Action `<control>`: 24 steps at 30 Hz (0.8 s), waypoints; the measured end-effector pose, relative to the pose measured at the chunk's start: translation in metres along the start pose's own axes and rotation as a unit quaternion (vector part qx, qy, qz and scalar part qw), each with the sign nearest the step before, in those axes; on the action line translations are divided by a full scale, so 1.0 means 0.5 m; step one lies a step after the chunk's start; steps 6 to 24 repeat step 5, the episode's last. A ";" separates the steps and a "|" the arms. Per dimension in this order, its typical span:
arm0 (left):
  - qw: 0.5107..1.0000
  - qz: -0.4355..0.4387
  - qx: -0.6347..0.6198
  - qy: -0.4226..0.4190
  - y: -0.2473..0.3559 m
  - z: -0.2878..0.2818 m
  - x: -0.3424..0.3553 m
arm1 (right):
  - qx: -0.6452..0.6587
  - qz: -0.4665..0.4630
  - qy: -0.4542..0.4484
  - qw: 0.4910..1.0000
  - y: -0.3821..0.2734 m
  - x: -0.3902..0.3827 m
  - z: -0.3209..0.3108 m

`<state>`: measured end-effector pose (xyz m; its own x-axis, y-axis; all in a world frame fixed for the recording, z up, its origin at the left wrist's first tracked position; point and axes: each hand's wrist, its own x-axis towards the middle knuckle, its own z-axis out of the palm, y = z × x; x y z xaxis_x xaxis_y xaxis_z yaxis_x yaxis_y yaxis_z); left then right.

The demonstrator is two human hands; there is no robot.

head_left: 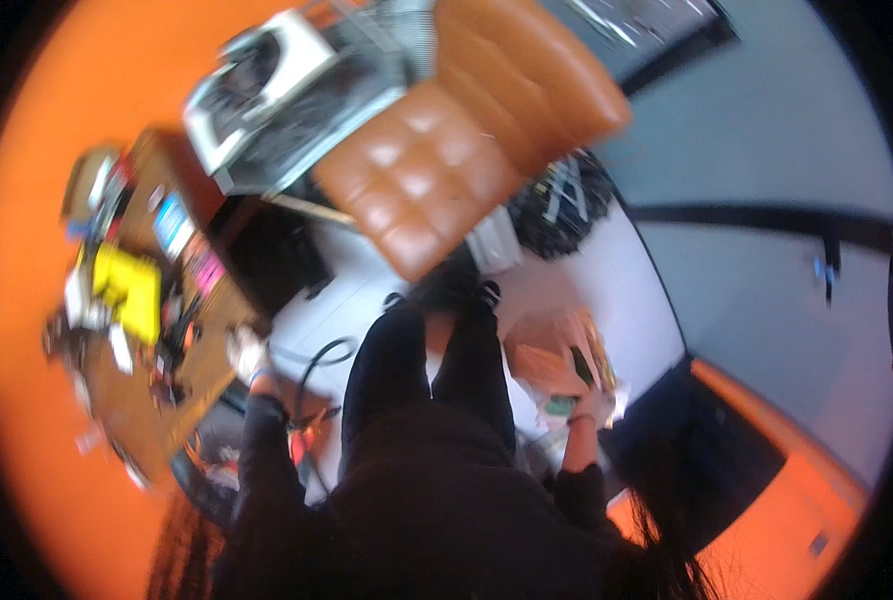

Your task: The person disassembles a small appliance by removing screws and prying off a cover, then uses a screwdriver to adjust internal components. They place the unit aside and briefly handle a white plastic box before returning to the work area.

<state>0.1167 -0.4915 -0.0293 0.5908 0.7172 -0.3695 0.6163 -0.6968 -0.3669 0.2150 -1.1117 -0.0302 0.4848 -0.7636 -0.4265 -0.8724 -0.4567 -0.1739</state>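
Note:
My left hand (250, 356) reaches out at the edge of the brown wooden desk (212, 335), a band around its wrist. Motion blurs its fingers, so whether it holds anything is unclear. On the other side, my right hand (591, 402) is low beside a pale tan, bag-like bundle (539, 345). A dark green piece (582, 367) and a lighter green patch (561, 405) show right by its fingers. Blur hides whether these are gripped or only lie behind the hand.
Ahead stands a tufted brown leather chair (422, 165). Left of it is a white-and-grey machine (267, 85). The desk carries a yellow item (127, 292) and clutter. A black plastic bag (564, 205) sits beyond the chair; a dark hose (317, 365) curls on the floor.

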 end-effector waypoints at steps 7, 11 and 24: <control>0.987 0.074 0.133 -0.043 -0.016 0.050 0.098 | -0.104 0.047 -0.039 0.993 0.048 0.113 0.097; 0.987 0.074 0.133 -0.043 -0.016 0.050 0.098 | -0.104 0.047 -0.039 0.993 0.048 0.113 0.097; 0.987 0.074 0.133 -0.043 -0.016 0.050 0.098 | -0.104 0.047 -0.039 0.993 0.048 0.113 0.097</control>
